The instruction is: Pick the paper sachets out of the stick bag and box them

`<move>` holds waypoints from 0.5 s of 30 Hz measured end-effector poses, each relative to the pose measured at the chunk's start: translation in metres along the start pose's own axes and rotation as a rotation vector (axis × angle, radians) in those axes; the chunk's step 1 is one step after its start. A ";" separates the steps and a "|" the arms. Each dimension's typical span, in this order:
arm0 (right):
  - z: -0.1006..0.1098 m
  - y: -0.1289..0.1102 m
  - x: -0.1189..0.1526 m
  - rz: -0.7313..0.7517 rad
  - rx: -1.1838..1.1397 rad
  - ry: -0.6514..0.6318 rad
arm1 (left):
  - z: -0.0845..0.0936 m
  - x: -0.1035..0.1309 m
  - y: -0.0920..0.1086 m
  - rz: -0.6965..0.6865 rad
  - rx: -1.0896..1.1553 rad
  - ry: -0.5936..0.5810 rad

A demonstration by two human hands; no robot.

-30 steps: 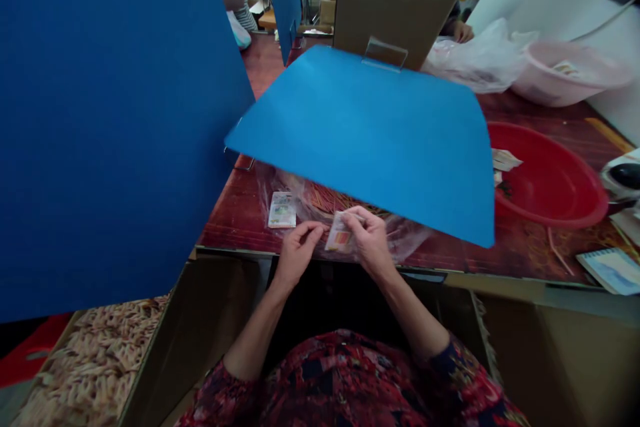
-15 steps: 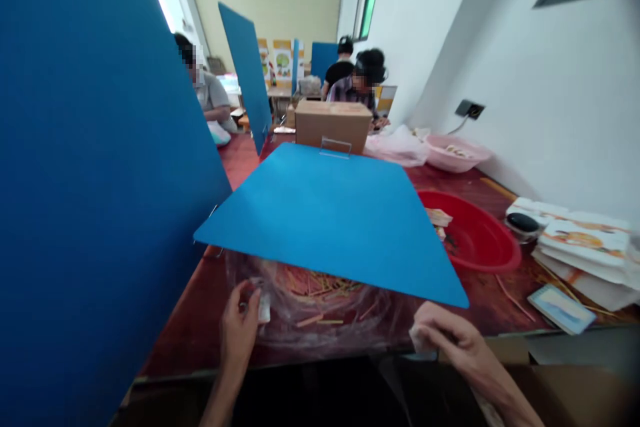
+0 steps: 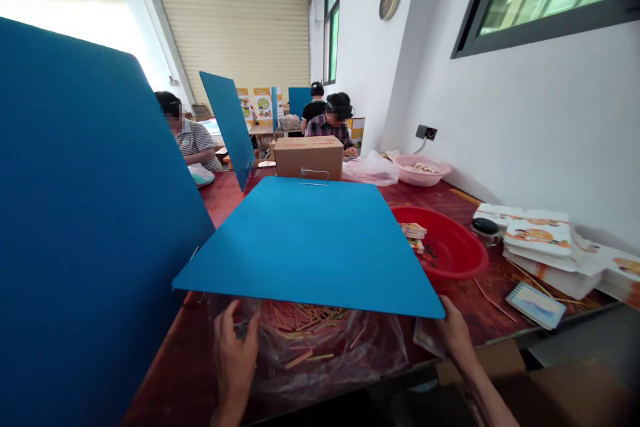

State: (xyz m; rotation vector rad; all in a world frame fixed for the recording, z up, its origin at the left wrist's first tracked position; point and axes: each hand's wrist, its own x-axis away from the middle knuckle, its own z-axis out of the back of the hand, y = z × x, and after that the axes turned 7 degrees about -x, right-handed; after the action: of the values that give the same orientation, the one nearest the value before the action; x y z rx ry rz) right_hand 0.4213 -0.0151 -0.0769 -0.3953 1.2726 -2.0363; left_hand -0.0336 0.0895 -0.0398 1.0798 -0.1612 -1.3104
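Observation:
My left hand is at the left side of a clear plastic bag, its thumb and fingers curved and apart; nothing shows clearly between them. Many thin pink, yellow and green sticks lie in and on the bag, partly beneath the blue board. My right hand reaches to the board's near right corner. Its fingers are mostly hidden there, so I cannot tell whether it grips the board. Some clear plastic shows just left of that hand.
A red basin with small packets stands at the right. Farther right are white printed boxes, a black-lidded jar and a spiral notebook. A tall blue panel rises at the left. A carton stands behind; several people sit beyond.
The view has tilted up. My left fingers have spread, and the white piece beside them no longer shows. My right hand has moved from a pinch below the board's corner up to the corner.

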 end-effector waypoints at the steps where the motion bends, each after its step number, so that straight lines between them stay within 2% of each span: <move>1: -0.002 -0.003 -0.001 0.030 0.118 0.063 | 0.001 -0.002 0.003 -0.060 -0.040 0.032; 3: -0.008 -0.008 0.003 0.145 0.266 0.169 | 0.004 -0.008 0.008 -0.173 -0.127 0.087; 4: -0.012 -0.011 0.006 0.238 0.267 0.184 | 0.005 -0.010 0.010 -0.215 -0.168 0.112; 7: -0.021 -0.015 0.013 0.503 0.114 0.144 | 0.007 -0.018 0.014 -0.255 -0.246 0.159; 9: -0.018 -0.014 0.012 0.619 0.044 0.107 | 0.009 -0.024 0.019 -0.231 -0.244 0.166; 11: -0.005 -0.010 0.002 0.662 0.088 0.052 | 0.010 -0.033 0.025 -0.196 -0.223 0.170; 13: 0.015 -0.007 -0.016 0.617 0.247 0.006 | 0.011 -0.042 0.028 -0.150 -0.189 0.180; 15: 0.037 -0.010 -0.044 0.554 0.377 0.012 | 0.010 -0.051 0.025 -0.081 -0.136 0.189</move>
State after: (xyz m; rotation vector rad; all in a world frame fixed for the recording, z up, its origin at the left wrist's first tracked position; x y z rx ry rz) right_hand 0.4705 -0.0064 -0.0458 0.1370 0.8498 -1.7366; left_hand -0.0388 0.1229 0.0063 1.0955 0.1126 -1.2645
